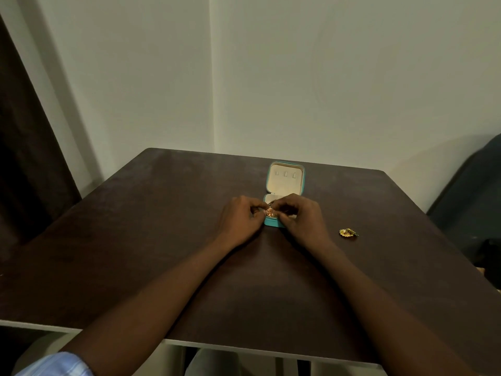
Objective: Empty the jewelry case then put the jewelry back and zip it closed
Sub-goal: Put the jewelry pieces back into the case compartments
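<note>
Dark table (162,240), open teal case (286,180).

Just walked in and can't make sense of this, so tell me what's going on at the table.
A person sits at a dark table with a small teal jewelry case open, lid up. Both hands, left hand and right hand, meet over the case's base, pinching a small gold piece between the fingertips. Another gold piece lies on the table to the right, apart from the case. Whether the held piece is going in or out cannot be told.
</note>
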